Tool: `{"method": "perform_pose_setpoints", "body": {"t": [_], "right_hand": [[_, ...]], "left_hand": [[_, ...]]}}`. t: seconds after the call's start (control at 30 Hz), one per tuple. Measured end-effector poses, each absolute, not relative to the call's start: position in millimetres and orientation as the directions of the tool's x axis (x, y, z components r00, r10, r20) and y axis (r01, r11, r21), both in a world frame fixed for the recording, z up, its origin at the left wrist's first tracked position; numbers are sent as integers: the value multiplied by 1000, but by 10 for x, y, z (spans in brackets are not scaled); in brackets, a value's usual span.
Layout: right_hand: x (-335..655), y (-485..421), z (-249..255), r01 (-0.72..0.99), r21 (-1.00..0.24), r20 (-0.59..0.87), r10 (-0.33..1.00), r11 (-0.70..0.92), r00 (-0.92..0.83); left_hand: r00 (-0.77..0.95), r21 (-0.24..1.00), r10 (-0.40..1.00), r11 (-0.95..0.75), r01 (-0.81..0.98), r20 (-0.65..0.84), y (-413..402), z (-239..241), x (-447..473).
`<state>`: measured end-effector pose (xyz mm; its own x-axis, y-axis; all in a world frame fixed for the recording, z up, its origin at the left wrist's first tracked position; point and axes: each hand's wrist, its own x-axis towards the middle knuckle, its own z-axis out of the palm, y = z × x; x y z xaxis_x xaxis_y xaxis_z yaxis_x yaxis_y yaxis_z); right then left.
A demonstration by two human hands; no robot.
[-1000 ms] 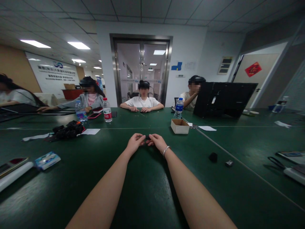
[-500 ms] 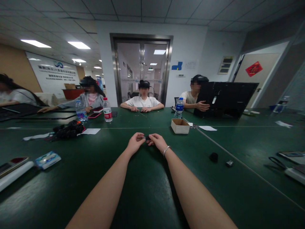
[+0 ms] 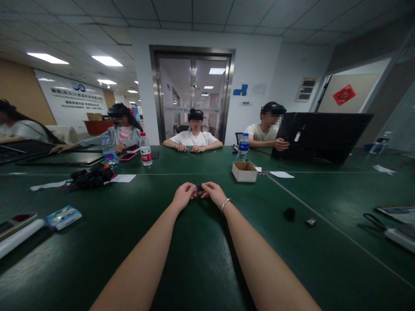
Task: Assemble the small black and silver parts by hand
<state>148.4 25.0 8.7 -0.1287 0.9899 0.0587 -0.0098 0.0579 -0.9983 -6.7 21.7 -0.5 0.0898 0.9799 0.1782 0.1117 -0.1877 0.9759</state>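
Both my arms reach forward over the dark green table (image 3: 201,259). My left hand (image 3: 184,196) is closed in a pinch at the left end of a small dark object (image 3: 199,188). From the other side my right hand (image 3: 212,194), with a silver bracelet (image 3: 225,204) at the wrist, pinches the same object. Fingers cover most of it, so its kind cannot be made out. To the right lie a small black piece (image 3: 289,214) and a small metallic piece (image 3: 310,221), both apart from my hands.
An open cardboard box (image 3: 244,174) stands beyond my right hand. Bottles (image 3: 145,151) and a heap of black cords or straps (image 3: 94,176) are at the far left. A tissue pack (image 3: 64,217) lies nearer. A co-worker (image 3: 262,129) holds a large black monitor (image 3: 320,136).
My hands stay nearly in place, with the small dark object slightly turned and more covered by fingers. The co-worker's monitor has shifted right and tilted.
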Motion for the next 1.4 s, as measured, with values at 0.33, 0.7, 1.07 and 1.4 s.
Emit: {"method": "perform_pose_setpoints", "body": {"t": [0.33,0.7,1.07,1.4], "right_hand": [[1477,280,52,-31,-997,78,986,74,-145],[1477,260,81,-21,-997,77,988,75,-135],[1487,224,113,-59,-996,73,983,64,-170],[1485,187,149,-96,-994,64,983,48,-172]], "left_hand": [[80,959,963,-264,104,256,250,-59,-74],[69,932,943,-332,146,325,204,-35,-73],[99,899,953,-305,314,288,171,-46,-55],[65,899,961,-276,339,270,165,-7,-47]]}}
